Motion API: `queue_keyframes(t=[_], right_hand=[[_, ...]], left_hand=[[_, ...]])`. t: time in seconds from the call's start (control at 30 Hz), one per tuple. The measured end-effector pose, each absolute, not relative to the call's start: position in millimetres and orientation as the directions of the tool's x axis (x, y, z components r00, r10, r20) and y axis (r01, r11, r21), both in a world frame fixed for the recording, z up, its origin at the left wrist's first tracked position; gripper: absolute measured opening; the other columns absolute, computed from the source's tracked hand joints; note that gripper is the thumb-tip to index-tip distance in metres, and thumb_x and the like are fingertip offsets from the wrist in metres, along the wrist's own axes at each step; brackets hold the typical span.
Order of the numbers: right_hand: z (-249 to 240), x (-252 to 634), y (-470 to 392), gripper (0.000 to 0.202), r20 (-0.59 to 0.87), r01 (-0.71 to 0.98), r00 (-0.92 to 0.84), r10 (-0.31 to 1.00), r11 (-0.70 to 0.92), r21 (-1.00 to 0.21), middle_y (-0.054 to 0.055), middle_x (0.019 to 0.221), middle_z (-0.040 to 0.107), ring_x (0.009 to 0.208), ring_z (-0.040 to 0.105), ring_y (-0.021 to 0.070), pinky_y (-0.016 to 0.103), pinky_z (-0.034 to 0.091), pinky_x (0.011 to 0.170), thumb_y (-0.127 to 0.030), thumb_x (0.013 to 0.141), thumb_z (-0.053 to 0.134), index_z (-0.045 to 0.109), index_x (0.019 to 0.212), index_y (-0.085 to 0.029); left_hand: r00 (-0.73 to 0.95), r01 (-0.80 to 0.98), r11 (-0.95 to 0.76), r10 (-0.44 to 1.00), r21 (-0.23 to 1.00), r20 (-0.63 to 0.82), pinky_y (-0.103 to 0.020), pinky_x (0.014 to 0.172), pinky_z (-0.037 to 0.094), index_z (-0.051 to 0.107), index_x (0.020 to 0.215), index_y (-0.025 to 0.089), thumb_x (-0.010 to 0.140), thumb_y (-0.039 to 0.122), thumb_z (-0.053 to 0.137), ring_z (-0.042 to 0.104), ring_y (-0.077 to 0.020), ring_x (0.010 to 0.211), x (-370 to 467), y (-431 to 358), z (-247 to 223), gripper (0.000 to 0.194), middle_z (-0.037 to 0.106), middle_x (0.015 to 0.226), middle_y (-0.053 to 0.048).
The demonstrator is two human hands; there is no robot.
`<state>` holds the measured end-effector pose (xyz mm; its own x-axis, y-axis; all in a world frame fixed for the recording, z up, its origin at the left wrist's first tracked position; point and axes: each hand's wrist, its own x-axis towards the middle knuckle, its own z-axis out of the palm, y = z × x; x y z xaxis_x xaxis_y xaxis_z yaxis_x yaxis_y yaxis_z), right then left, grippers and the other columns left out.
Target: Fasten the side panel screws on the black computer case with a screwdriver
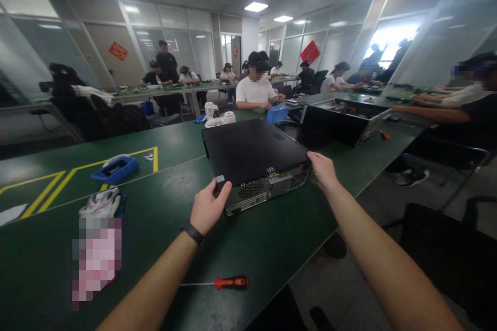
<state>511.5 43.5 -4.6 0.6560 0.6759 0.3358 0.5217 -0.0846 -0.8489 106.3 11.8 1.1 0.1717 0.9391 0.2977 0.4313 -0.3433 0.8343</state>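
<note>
A black computer case (252, 147) lies flat on the green table (166, 248), its rear panel with vents and ports facing me. My left hand (209, 207) grips the near left corner, thumb on top and fingers mostly hidden behind the side. At the near right corner, my right hand (323, 169) holds the edge, its fingers bent against the case. An orange and black screwdriver (232, 283) lies on the table in front of the case, its shaft partly behind my left forearm.
Left of the case are a blue tray (115, 169) and gloves (101, 202). Beyond it stand a blue box (277, 114), white devices (221, 119) and another opened case (334, 123). Several people sit at tables; a chair (438, 248) is at right.
</note>
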Motion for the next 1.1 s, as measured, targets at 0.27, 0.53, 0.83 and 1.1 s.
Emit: queue_keyframes(t=[0.27, 0.53, 0.83, 1.1], right_hand=[[1, 549, 68, 0.040, 0.249, 0.429, 0.709, 0.659, -0.123, -0.895, 0.007, 0.121, 0.075, 0.114, 0.071, 0.0234, 0.049, 0.059, 0.105, -0.053, 0.100, 0.066, 0.071, 0.116, -0.017], [5, 551, 69, 0.041, 0.256, 0.487, 0.708, 0.658, -0.192, -0.852, 0.008, 0.127, 0.072, 0.118, 0.069, 0.0243, 0.049, 0.058, 0.106, -0.054, 0.100, 0.065, 0.070, 0.119, -0.018], [10, 551, 78, 0.039, 0.291, 0.583, 0.685, 0.668, -0.263, -0.769, 0.009, 0.132, 0.069, 0.118, 0.068, 0.0240, 0.048, 0.060, 0.104, -0.051, 0.101, 0.065, 0.068, 0.125, -0.020], [12, 563, 95, 0.039, 0.297, 0.630, 0.682, 0.668, -0.330, -0.703, 0.009, 0.134, 0.068, 0.117, 0.068, 0.0237, 0.047, 0.061, 0.102, -0.049, 0.101, 0.066, 0.066, 0.128, -0.020]], left_hand=[[0.177, 0.425, -0.353, 0.936, 0.834, 0.306, -0.039, 0.087, 0.060, 0.078, 0.115, 0.025, 0.096, 0.063, 0.064, 0.078, -0.0281, 0.096, 149, 36, 1, 0.044, 0.083, 0.095, -0.006], [0.149, 0.440, -0.324, 0.946, 0.838, 0.287, -0.038, 0.087, 0.059, 0.077, 0.112, 0.024, 0.096, 0.064, 0.063, 0.077, -0.0283, 0.097, 153, 32, 3, 0.045, 0.082, 0.094, -0.006], [0.143, 0.441, -0.311, 0.951, 0.842, 0.276, -0.035, 0.089, 0.058, 0.078, 0.109, 0.022, 0.095, 0.064, 0.065, 0.077, -0.0267, 0.098, 155, 34, 3, 0.045, 0.082, 0.093, -0.006], [0.116, 0.496, -0.276, 0.961, 0.823, 0.252, -0.035, 0.086, 0.056, 0.079, 0.105, 0.020, 0.094, 0.061, 0.067, 0.076, -0.0276, 0.095, 173, 39, 4, 0.044, 0.081, 0.089, -0.007]])
